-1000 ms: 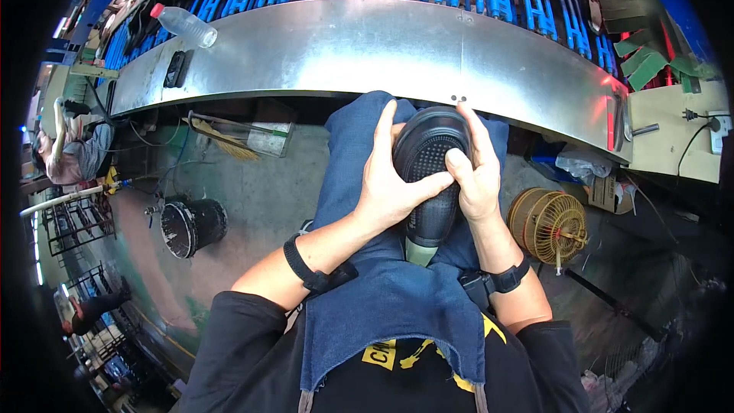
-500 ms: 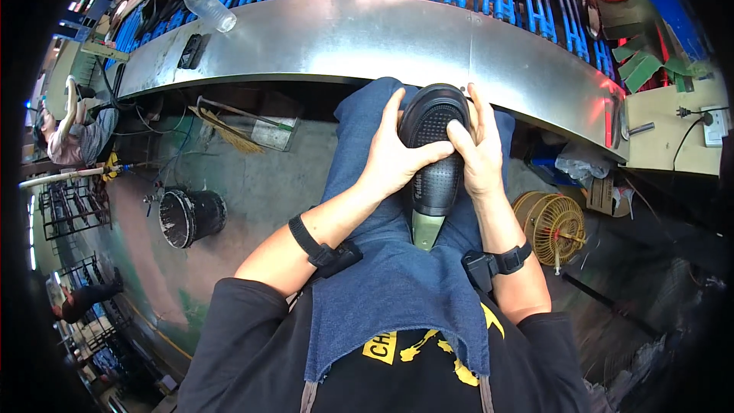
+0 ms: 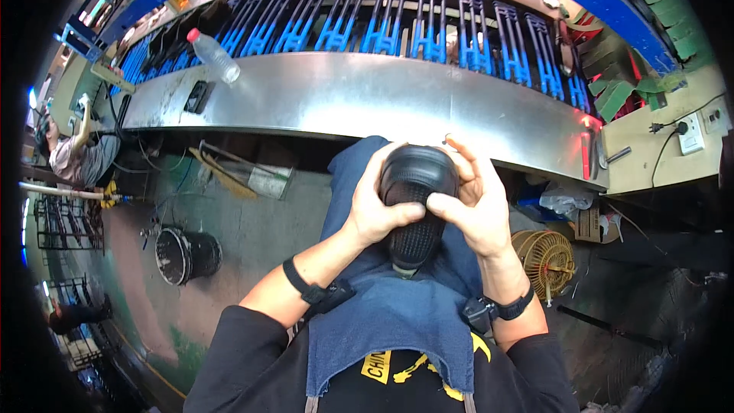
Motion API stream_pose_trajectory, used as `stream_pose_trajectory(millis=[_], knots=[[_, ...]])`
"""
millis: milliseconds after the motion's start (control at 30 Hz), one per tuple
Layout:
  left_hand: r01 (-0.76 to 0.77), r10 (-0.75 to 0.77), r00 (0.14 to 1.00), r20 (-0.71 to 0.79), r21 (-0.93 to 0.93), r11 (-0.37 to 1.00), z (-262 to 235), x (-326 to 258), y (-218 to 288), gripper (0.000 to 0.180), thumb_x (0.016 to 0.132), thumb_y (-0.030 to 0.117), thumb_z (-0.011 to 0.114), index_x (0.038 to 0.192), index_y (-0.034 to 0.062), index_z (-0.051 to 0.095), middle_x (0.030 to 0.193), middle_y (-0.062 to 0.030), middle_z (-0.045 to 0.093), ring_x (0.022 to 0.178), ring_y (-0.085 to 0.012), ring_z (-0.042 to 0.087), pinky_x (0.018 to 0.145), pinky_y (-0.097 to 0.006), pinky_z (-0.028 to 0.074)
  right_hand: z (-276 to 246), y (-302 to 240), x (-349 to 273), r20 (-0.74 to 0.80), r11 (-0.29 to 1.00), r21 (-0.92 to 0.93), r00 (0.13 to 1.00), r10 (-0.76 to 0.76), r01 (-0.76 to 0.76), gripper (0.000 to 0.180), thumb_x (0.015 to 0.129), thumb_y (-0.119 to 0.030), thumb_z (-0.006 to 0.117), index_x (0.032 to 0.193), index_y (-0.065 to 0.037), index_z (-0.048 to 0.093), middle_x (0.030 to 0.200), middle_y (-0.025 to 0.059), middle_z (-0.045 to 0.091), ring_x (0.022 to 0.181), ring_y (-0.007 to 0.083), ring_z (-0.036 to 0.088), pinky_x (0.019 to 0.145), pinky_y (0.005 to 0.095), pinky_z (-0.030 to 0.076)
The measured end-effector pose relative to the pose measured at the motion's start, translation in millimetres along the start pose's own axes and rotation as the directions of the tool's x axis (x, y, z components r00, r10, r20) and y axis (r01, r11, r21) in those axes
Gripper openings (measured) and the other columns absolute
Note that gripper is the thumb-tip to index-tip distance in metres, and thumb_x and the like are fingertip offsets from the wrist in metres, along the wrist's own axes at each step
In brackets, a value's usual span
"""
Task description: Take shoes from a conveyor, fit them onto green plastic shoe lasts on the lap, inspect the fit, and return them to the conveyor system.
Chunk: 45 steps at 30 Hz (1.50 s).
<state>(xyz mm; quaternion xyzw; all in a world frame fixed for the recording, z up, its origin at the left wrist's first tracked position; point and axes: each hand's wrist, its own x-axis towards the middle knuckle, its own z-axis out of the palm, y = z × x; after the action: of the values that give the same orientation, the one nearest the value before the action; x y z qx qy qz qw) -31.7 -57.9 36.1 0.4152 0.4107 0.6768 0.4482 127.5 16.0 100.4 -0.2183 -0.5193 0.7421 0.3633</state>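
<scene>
A black shoe (image 3: 417,218) is held over my lap between both hands, its dotted sole facing up. From its near end pokes a bit of a green shoe last (image 3: 405,271). My left hand (image 3: 376,203) grips the left side, with the thumb lying across the sole and the fingers behind the edge. On the right side, my right hand (image 3: 480,203) presses its thumb onto the sole, while its fingers curl behind the far rim. The undersides of both grips are hidden by the shoe.
Ahead runs a metal ledge (image 3: 321,99) with a plastic bottle (image 3: 214,56) on it, before a row of blue racks (image 3: 386,27). A black bucket (image 3: 187,256) stands at left, a yellow fan (image 3: 544,266) at right. Another person (image 3: 73,145) works at far left.
My hands have drawn the shoe down and nearer, tilting its far end up toward me, so less of the green last shows. The view has tipped up toward the racks.
</scene>
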Motion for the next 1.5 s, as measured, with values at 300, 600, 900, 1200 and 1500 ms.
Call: stream_pose_trajectory(millis=[300, 600, 900, 1200, 1500], knots=[[0.185, -0.180, 0.983, -0.042, 0.249, 0.951, 2.7, -32.0, -12.8, 0.104, 0.066, 0.035, 0.092, 0.146, 0.0030, 0.034, 0.132, -0.0160, 0.054, 0.123, -0.0262, 0.054, 0.107, -0.040, 0.043, 2.2, 20.9, -20.4, -0.050, 0.864, -0.481, 0.979, -0.196, 0.148, 0.046, 0.079, -0.011, 0.075, 0.120, 0.004, 0.060, 0.110, 0.0171, 0.066, 0.100, 0.0259, 0.067, 0.088, 0.0348, 0.053], [0.184, -0.177, 0.983, -0.052, 0.173, 0.968, -11.8, -29.4, -29.6, 0.104, 0.069, 0.040, 0.090, 0.146, 0.0011, 0.033, 0.136, -0.0148, 0.050, 0.128, -0.0242, 0.050, 0.109, -0.038, 0.039, 10.7, 47.7, -11.4, -0.010, 0.681, -0.683, 0.929, -0.370, 0.264, 0.047, 0.083, -0.015, 0.073, 0.122, 0.005, 0.058, 0.111, 0.0219, 0.064, 0.097, 0.0339, 0.068, 0.085, 0.0387, 0.055], [0.135, -0.292, 0.909, -0.298, -0.452, 0.882, -12.2, 2.3, -10.0, 0.056, 0.093, 0.043, 0.066, 0.126, -0.0006, 0.053, 0.119, -0.0103, 0.063, 0.107, -0.0219, 0.062, 0.098, -0.039, 0.048, -40.8, 52.9, -56.9, 0.017, 0.587, -0.805, 0.992, -0.124, 0.087, 0.061, 0.098, -0.032, 0.057, 0.146, 0.001, 0.041, 0.143, 0.0240, 0.046, 0.132, 0.0359, 0.048, 0.110, 0.0402, 0.038], [-0.167, -0.215, 0.918, 0.332, 0.817, 0.552, -20.0, -45.1, -15.0, 0.059, 0.066, 0.028, 0.090, 0.108, -0.0005, 0.059, 0.116, -0.0218, 0.062, 0.105, -0.0345, 0.064, 0.091, -0.041, 0.052, -137.4, 12.9, -75.4, -0.217, 0.868, -0.452, 0.970, 0.114, -0.203, 0.041, 0.105, -0.029, 0.041, 0.113, 0.003, 0.065, 0.111, 0.0102, 0.066, 0.106, 0.0185, 0.060, 0.098, 0.0314, 0.044], [-0.421, -0.047, 0.700, 0.712, 0.466, 0.778, 16.8, 23.0, -77.9, 0.092, 0.060, 0.031, 0.092, 0.133, -0.0021, 0.047, 0.127, -0.0213, 0.058, 0.116, -0.0383, 0.059, 0.099, -0.046, 0.047, -146.8, 33.3, -68.5, -0.297, 0.860, -0.475, 0.954, 0.042, -0.186, 0.041, 0.102, -0.028, 0.040, 0.095, 0.003, 0.067, 0.100, 0.0138, 0.067, 0.095, 0.0207, 0.063, 0.088, 0.0322, 0.047]])
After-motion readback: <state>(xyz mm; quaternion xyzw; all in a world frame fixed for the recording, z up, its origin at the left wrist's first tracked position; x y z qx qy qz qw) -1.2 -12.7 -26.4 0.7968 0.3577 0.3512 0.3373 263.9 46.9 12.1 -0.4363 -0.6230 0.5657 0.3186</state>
